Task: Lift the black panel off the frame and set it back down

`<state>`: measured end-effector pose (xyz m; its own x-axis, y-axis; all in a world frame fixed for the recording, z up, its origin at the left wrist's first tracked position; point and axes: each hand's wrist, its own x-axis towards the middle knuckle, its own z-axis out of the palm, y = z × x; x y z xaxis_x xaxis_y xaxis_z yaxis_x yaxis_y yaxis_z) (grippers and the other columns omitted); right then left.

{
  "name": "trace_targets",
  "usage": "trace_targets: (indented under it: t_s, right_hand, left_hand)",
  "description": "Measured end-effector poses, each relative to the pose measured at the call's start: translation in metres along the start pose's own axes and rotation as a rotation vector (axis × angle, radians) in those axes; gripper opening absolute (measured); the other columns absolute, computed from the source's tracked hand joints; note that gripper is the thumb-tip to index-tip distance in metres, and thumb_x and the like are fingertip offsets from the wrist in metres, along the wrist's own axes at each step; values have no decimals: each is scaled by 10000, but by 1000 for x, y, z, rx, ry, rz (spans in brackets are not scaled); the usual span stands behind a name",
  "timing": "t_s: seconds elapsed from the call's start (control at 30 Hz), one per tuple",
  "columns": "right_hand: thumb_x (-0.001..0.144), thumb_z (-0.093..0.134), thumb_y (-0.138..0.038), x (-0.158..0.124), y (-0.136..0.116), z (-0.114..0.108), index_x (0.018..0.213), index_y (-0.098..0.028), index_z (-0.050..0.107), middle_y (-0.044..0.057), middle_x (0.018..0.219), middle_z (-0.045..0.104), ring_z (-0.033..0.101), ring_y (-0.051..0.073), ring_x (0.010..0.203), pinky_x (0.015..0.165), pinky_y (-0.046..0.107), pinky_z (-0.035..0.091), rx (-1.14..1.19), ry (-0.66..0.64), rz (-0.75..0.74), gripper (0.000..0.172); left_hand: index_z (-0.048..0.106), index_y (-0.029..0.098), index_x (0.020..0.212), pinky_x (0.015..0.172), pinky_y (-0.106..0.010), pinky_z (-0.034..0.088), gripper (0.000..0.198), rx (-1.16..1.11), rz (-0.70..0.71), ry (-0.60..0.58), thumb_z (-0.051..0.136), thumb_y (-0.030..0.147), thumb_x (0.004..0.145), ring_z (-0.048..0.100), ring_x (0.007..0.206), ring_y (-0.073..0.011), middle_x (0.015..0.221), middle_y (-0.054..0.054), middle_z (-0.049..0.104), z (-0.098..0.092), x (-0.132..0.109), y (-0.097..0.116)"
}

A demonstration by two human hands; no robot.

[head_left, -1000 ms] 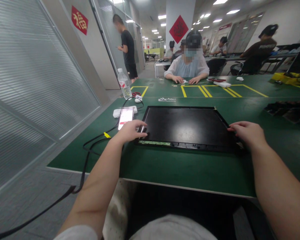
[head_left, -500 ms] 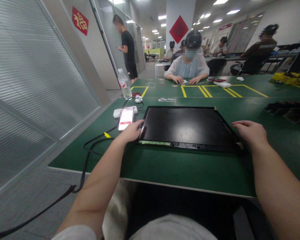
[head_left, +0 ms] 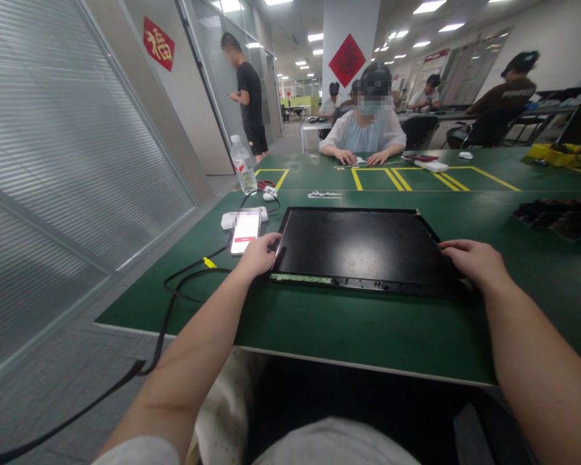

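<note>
A large black flat panel lies flat on the green table in front of me. My left hand grips its near left corner, fingers curled over the edge. At the near right edge my right hand rests, with its fingers over the rim. A strip of green circuit board shows along the panel's front edge.
A lit phone and a white power strip with black cables lie left of the panel. A water bottle stands behind. Dark parts sit at the right. A person works across the table; others are behind.
My right hand has come back onto the panel's right edge after lifting slightly outward. My left hand stays at the left corner. The view has shifted slightly.
</note>
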<state>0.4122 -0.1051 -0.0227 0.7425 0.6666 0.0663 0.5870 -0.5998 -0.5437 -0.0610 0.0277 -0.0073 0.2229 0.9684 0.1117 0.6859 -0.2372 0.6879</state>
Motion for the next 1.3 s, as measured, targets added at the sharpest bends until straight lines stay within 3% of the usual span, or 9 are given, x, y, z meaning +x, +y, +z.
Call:
trace_targets:
  t_s: [0.17, 0.3, 0.47, 0.57, 0.73, 1.03, 1.17, 1.3]
  right_hand:
    - [713, 660, -362, 1, 1, 0, 908, -276, 850, 52, 921, 784, 669, 245, 825, 789, 368, 515, 4, 11, -5, 285]
    - [721, 661, -372, 3, 3, 0, 914, -274, 849, 52, 942, 786, 663, 240, 816, 787, 367, 514, -10, 8, -3, 287]
    - [714, 668, -363, 4, 4, 2, 899, -269, 854, 57, 884, 781, 654, 231, 761, 724, 355, 509, -5, 38, -24, 278]
    - [715, 675, -369, 2, 3, 1, 906, -267, 859, 61, 857, 777, 636, 221, 694, 662, 349, 497, 6, 29, -6, 284]
    - [718, 672, -354, 0, 1, 0, 885, -275, 859, 57, 846, 776, 645, 229, 714, 682, 355, 501, -1, 32, -18, 263]
    - [724, 660, -371, 3, 4, 1, 926, -277, 855, 63, 922, 782, 658, 237, 755, 714, 359, 524, -18, 6, -3, 296]
    - [735, 662, -349, 0, 0, -1, 921, -275, 854, 61, 922, 779, 672, 242, 799, 751, 360, 524, -29, 7, 4, 277]
    - [730, 680, -332, -7, -5, -3, 928, -259, 861, 67, 910, 781, 651, 221, 723, 656, 340, 505, 26, 1, 32, 278]
  left_hand:
    - [780, 216, 1131, 981, -410, 608, 549, -309, -90, -15, 660, -37, 659, 773, 1070, -302, 1093, -82, 826, 3, 0, 2]
    - [751, 180, 1128, 926, -388, 643, 527, -637, -181, 45, 675, -49, 659, 776, 1083, -277, 1182, -108, 806, 5, 0, 8]
    - [742, 166, 1084, 868, -331, 658, 479, -850, -325, 129, 660, -80, 681, 778, 1075, -243, 1276, -110, 782, 4, 0, 17]
    - [740, 162, 1044, 815, -293, 657, 440, -914, -369, 158, 665, -85, 687, 780, 1041, -222, 1313, -109, 767, 4, 1, 20]
    - [741, 161, 1032, 743, -265, 649, 422, -986, -404, 167, 685, -74, 685, 783, 942, -198, 1305, -112, 760, 5, 2, 19]
    - [650, 172, 1333, 659, -293, 652, 635, -1047, -477, 65, 768, 10, 730, 770, 692, -196, 951, -61, 783, 5, 6, 13]
    - [591, 194, 1408, 607, -284, 645, 700, -1087, -490, 39, 768, 22, 753, 755, 640, -183, 928, -47, 778, 5, 7, 13]
    - [568, 207, 1426, 584, -274, 643, 711, -1113, -476, 30, 784, 34, 771, 748, 621, -169, 933, -43, 775, 5, 7, 14]
